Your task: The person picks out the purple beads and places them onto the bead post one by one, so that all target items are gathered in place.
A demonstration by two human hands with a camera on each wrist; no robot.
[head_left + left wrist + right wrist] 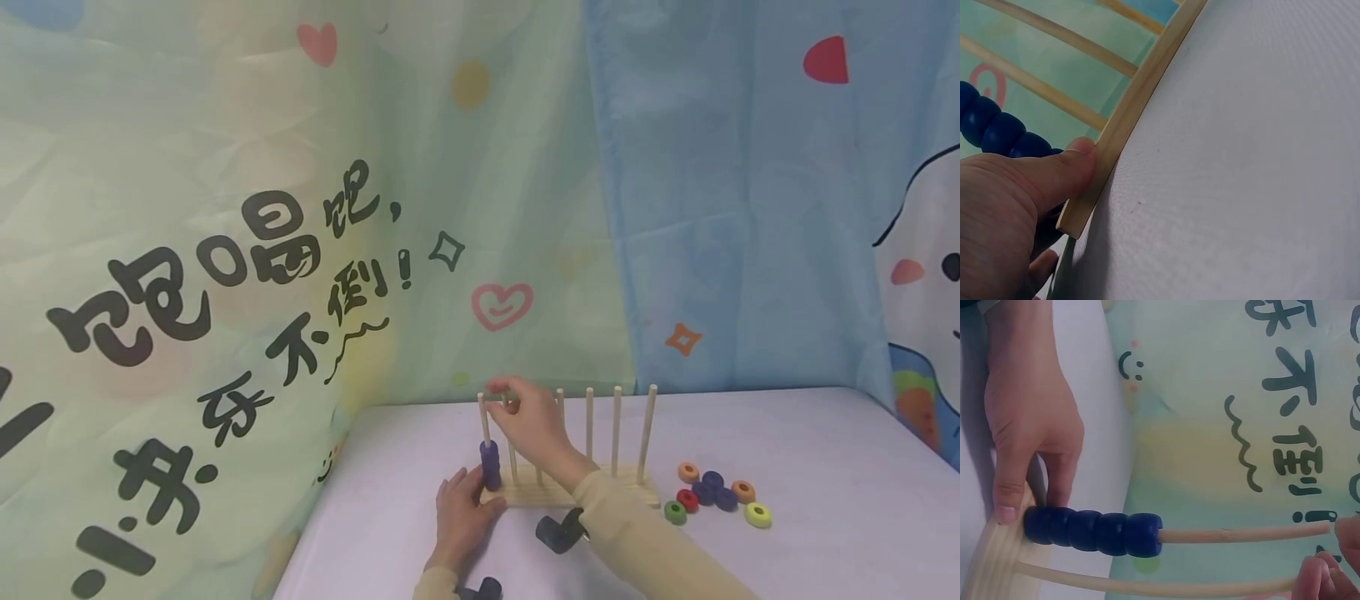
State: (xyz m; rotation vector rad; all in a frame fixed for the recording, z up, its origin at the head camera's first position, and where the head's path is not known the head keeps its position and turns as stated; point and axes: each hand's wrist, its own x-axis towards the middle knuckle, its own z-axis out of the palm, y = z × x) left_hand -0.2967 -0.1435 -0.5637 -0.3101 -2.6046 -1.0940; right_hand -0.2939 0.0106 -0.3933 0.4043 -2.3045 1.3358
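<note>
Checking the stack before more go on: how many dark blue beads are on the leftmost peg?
4 dark blue beads, stacked touching at the bottom of the leftmost peg, against the wooden base. None seem hidden.

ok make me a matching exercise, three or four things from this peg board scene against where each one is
Things:
1. stack of dark blue wooden beads
2. loose coloured wooden rings
3. left hand
4. right hand

Places:
A. raised among the peg tops
B. on the leftmost peg
C. on the table right of the board
D. against the end of the pale wooden peg board

Pairs: 1-B, 2-C, 3-D, 4-A
</note>
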